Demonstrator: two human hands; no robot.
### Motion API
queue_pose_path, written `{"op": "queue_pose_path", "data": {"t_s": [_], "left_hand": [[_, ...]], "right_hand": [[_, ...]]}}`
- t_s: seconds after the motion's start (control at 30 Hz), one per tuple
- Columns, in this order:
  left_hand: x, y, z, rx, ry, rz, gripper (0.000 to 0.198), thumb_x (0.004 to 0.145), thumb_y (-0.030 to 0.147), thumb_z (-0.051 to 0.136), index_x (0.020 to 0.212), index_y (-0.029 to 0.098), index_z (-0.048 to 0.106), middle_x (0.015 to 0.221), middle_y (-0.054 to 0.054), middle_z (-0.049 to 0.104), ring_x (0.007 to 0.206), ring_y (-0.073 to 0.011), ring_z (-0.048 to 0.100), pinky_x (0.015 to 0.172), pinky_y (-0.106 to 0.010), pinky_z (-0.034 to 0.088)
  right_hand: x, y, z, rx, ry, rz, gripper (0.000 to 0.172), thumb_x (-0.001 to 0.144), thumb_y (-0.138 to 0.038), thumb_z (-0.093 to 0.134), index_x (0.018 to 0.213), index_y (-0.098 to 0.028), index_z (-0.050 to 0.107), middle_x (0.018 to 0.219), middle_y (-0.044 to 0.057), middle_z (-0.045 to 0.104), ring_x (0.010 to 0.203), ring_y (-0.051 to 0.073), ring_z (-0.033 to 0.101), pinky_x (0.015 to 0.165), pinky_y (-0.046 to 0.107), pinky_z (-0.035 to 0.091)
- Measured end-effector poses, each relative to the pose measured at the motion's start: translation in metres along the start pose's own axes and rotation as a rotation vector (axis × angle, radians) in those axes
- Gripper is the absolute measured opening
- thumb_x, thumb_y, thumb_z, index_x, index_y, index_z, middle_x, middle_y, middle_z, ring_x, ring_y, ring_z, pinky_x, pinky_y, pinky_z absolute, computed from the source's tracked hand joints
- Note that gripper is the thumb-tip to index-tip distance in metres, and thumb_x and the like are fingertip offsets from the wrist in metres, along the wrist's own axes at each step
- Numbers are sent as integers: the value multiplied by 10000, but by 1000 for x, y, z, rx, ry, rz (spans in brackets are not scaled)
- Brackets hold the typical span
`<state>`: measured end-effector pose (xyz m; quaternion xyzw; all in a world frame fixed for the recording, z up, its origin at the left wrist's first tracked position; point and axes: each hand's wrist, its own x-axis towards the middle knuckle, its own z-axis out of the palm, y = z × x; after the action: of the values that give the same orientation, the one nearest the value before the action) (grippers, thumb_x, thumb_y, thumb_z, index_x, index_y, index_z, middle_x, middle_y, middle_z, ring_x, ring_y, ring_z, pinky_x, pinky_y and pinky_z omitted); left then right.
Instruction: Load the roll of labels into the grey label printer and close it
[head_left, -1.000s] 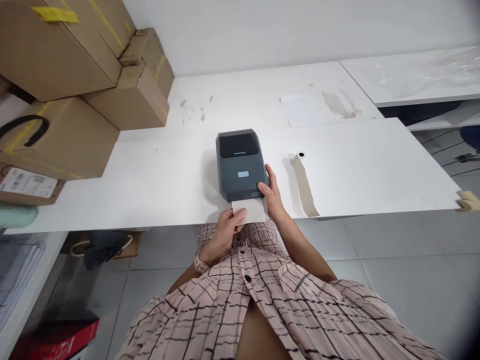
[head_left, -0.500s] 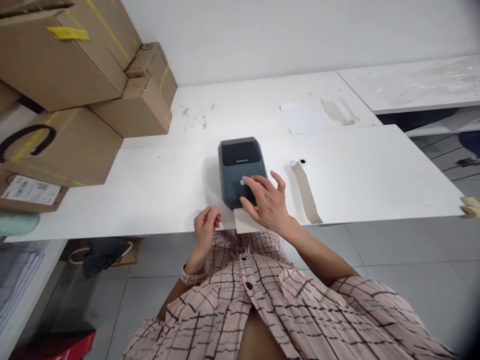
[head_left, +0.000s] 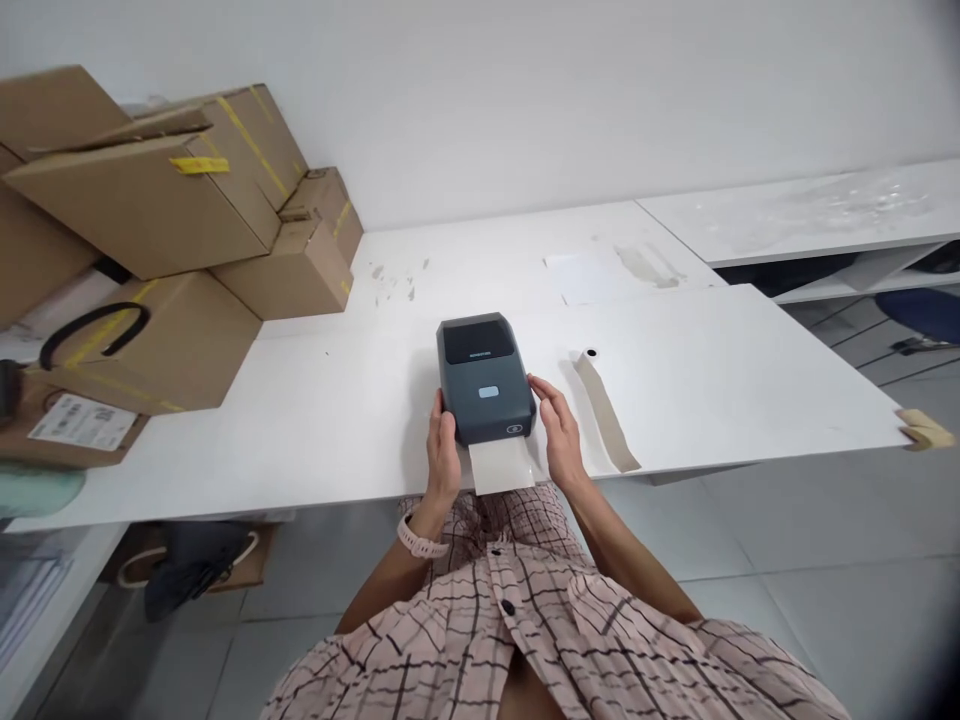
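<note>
A dark grey-blue label printer [head_left: 487, 372] lies on the white table, its lid closed, with a pale button in the middle. A strip of white label paper [head_left: 501, 468] sticks out of its front and hangs over the table edge. My left hand [head_left: 443, 455] grips the printer's left side near the front corner, thumb at the edge. Against the right side rests my right hand [head_left: 556, 430], fingers along the casing. Right of it, a small paper roll [head_left: 592, 355] has a beige strip [head_left: 611, 420] unrolled toward the front edge.
Cardboard boxes [head_left: 150, 215] with yellow tape are stacked at the left, near a black curved strap [head_left: 94, 325]. A white sheet [head_left: 577, 278] lies toward the back of the table [head_left: 337, 430]. A tan piece [head_left: 926, 428] sits on the right corner.
My right hand has left the printer's button and moved to its right side. My left hand has come up from the table edge to the left side. The view has tilted up.
</note>
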<state>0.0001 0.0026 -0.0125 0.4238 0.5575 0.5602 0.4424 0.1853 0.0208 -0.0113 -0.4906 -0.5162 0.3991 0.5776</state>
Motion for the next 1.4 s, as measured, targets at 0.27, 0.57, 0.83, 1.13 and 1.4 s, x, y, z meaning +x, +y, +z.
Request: {"op": "queue_pose_path", "data": {"t_s": [0.27,0.57,0.83,1.13,1.4], "left_hand": [[13,21,0,53,81,135,795,990,751,339,1595,252,467,1770,-26,252,1646,-269,210,1313,-357,304],[99,41,-9,114,42,223,564,966,441,613,1484,225,557,1603,-130,541,1512,-290,487,1241,-435,408],[97,7,-8,382,-10,-34,631,908,307,616,1518,203,496,1571,-155,556,1393,-306,578,1066,-406,531],[97,27,-9,740,-99,-60,474,900,339,524,1331,198,662,913,-80,739,783,-242,669,649,-310,439],[97,38,-4,948,-155,-56,447,919,234,424,1306,210,647,1134,-127,772,1047,-334,710,821,-380,501]], "right_hand": [[20,-15,-1,169,-11,-82,505,1050,-620,447,1377,-271,609,1487,77,655,1461,268,552,1286,519,362],[132,-58,22,-177,-132,-330,782,996,-803,273,1629,-353,365,1712,10,390,1618,307,285,1345,543,205],[212,-60,52,-329,-223,-293,983,942,-876,200,1699,-289,-16,1784,66,183,1640,331,208,1320,580,197],[185,-73,52,-585,-78,-589,712,1040,-530,402,1648,-192,253,1748,157,260,1612,357,251,1282,590,266],[168,-51,66,-1070,-1110,-270,937,809,-345,783,1635,-240,353,1576,175,535,1424,412,532,1104,526,492]]}}
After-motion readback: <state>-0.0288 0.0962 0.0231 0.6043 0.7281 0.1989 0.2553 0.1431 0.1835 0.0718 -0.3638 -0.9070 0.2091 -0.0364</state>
